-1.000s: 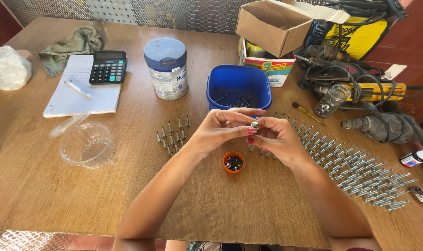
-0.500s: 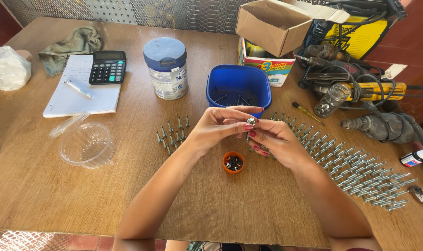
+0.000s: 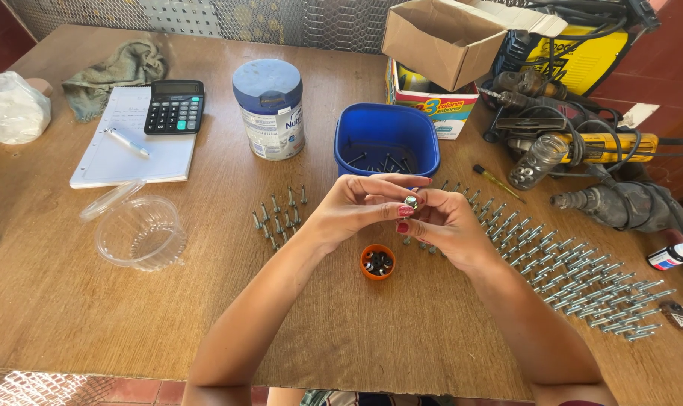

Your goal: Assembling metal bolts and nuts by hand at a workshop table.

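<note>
Spanning the view, the wooden table (image 3: 93,316) carries a blue tub (image 3: 386,139) (bolts inside) and a small orange cap (image 3: 377,262). Above the cap, left hand (image 3: 356,207) and right hand (image 3: 443,225) together pinch one small bolt (image 3: 411,201).

Both hands meet mid-desk (image 3: 71,316), left hand (image 3: 353,207) touching right hand (image 3: 447,225), a bolt (image 3: 411,201) between the fingertips. Cap (image 3: 377,262) just below the hands. Tub (image 3: 386,143) behind them, bolts inside. Tin (image 3: 269,109) left of tub. Notepad (image 3: 131,143) further left, calculator (image 3: 175,107) on it. Bolt rows (image 3: 574,274) right of hands; small group (image 3: 280,214) left. Drills (image 3: 604,173) far right.
</note>
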